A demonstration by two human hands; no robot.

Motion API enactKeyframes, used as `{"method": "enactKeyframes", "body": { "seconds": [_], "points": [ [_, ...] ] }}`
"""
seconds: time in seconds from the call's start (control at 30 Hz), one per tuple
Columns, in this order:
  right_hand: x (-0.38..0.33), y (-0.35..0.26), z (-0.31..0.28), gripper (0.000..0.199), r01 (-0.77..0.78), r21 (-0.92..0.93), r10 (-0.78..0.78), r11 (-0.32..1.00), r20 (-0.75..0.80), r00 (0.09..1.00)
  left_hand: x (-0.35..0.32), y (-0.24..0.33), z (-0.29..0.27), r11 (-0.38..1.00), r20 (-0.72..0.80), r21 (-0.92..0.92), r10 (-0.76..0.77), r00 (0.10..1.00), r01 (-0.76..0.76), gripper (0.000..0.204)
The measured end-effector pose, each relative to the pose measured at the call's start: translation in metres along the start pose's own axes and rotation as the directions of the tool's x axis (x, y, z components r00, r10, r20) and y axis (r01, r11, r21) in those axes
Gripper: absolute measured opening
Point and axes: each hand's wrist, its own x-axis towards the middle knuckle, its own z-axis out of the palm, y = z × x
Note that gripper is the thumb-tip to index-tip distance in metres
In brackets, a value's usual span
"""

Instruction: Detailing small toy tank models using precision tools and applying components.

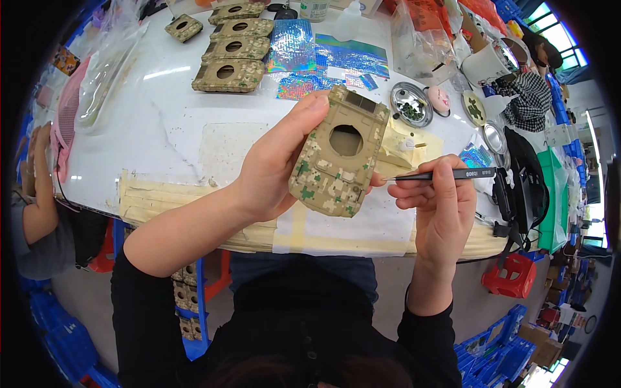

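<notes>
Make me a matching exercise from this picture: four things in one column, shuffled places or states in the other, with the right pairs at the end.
Column one
1. Camouflage hull nearest the camera
2. Black tweezers
3. Round metal dish
4. Row of four camouflage hulls

Column two
A. Holding small dark green pieces
B. At the far side of the table, left of centre
C. Gripped by the left hand
D. Held in the right hand

Right pairs
1-C, 2-D, 3-A, 4-B
</notes>
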Motion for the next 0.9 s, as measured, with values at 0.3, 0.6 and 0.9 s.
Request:
{"method": "enactKeyframes", "body": {
  "seconds": [0.3, 0.6, 0.9],
  "points": [
    [-0.0011, -0.0003, 0.0015, 0.022, 0.039, -0.037, -0.039, 0.999, 0.001, 0.999, 0.0011, -0.0018, -0.0024, 0.999, 0.006, -0.027, 0.019, 1.0, -0.019, 0.059],
    [-0.0012, 0.0021, 0.0003, 0.022, 0.064, -0.017, -0.063, 0.998, 0.024, 0.998, 0.0018, -0.0005, -0.0027, 0.995, 0.024, -0.098, -0.016, 1.0, 0.018, 0.059],
    [-0.0009, 0.0078, 0.0005, 0.023, 0.246, 0.008, -0.246, 0.969, 0.044, 0.968, 0.0042, 0.0014, -0.0048, 0.969, 0.026, -0.215, -0.122, 0.992, 0.125, 0.056]
  ]
}}
